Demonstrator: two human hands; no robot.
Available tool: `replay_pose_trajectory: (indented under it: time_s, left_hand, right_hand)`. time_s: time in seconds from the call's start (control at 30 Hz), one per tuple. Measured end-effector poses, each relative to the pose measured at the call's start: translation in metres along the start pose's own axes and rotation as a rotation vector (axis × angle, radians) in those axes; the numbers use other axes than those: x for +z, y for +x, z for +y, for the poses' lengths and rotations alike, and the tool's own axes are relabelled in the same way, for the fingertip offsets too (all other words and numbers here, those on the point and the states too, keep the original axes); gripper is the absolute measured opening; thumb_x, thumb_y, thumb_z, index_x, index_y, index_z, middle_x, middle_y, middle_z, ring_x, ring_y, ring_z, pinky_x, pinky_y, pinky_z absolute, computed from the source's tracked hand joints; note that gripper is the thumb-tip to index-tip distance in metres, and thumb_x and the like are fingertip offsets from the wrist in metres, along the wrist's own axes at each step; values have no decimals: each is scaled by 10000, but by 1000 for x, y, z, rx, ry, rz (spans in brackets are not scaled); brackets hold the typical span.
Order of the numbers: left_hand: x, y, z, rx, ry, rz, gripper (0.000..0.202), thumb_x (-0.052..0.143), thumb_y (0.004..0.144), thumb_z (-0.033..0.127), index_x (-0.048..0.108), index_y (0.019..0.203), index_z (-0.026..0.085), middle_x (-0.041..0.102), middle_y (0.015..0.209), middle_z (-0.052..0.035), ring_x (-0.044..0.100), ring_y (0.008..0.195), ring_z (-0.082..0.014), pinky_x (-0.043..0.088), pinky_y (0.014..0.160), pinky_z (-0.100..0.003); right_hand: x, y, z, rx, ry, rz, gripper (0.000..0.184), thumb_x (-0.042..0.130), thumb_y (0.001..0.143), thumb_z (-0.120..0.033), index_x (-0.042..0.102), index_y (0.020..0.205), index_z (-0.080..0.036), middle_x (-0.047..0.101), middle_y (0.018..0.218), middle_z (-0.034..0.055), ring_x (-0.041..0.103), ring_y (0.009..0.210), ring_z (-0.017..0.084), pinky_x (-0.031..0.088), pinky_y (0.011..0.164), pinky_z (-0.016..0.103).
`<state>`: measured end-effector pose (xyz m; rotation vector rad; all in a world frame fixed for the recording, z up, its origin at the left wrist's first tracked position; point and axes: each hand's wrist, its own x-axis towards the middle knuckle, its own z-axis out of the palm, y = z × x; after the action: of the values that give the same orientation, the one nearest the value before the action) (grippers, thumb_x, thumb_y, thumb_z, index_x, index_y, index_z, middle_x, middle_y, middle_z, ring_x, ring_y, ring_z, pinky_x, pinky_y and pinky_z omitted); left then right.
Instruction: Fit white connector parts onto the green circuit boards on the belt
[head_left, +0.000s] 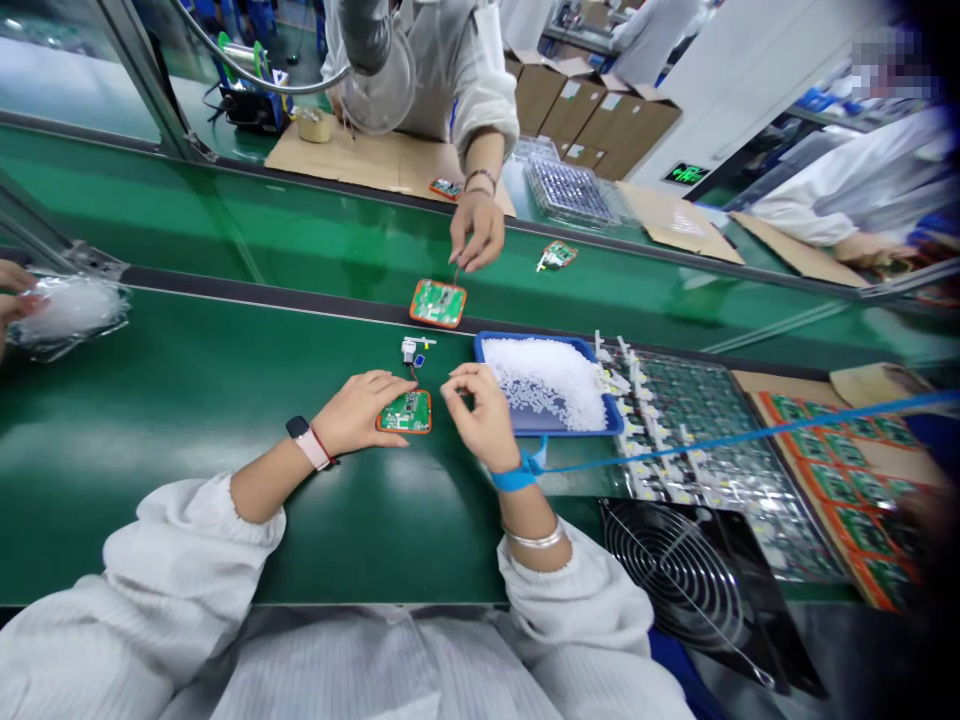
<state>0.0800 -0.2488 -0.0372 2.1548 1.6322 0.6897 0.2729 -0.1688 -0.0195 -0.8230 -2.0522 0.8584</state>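
Note:
A green circuit board in an orange frame (405, 411) lies flat on the green bench before me. My left hand (361, 410) grips its left side, thumb along the near edge and fingers on the far edge. From the board's far edge, thin wires lead to a small white connector part (409, 350) with a little blue piece beside it. Just right of the board, my right hand (480, 412) is pinched closed, thumb against forefinger; whatever it holds is too small to make out. A blue tray of small white pieces (536, 425) stands beyond that hand.
Across the bench, a co-worker's hand (478, 230) is at another orange-framed board (438, 303). Rows of boards with white parts (705, 430) fill the right, near a black fan grille (675, 570). A blue cord (720, 433) runs rightward from my right wrist. Another person's hand holds a clear bag (71, 310).

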Motion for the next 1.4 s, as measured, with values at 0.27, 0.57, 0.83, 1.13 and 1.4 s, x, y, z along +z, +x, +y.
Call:
replay_pose_trajectory:
  time_s: [0.27,0.57,0.83,1.13,1.4]
  left_hand:
    - [-45,7,-3,-156,-331,-187,661,661,707,465,435,1259,180,653,1025,-67,604,924,-219,449,835,-357]
    - [-97,66,-59,-184,-774,370,470,300,869,521,524,1131,200,648,997,36,549,1055,-133,352,671,-291]
    - [-93,98,-125,-171,-49,638,652,434,837,624,499,1096,30,560,1076,-57,423,1202,-210,281,745,-311]
    - [-77,89,-141,-216,340,510,720,555,767,626,438,1285,139,405,1391,-120,326,1274,-336,252,1056,-548]
    - [-23,106,-66,179,148,8,805,611,694,653,442,1310,164,501,1327,-134,450,1220,-306,339,1025,-449]
  right_hand:
    - [-101,0,62,172,-339,402,126,529,752,-290,569,704,-181,556,824,62,529,816,199,435,650,321]
    - [-139,-20,90,520,-799,126,157,540,705,-224,650,631,-138,638,730,113,567,798,245,406,795,371]
    - [-138,-17,87,585,-837,-67,208,538,744,-220,716,693,-125,690,752,109,597,777,220,396,751,313]
    - [-139,-19,90,548,-839,-115,206,526,750,-202,698,653,-139,686,719,89,591,751,209,386,715,304]
    - [-141,-25,106,442,-899,-126,198,508,762,-222,675,687,-149,652,785,108,552,831,231,386,766,336]
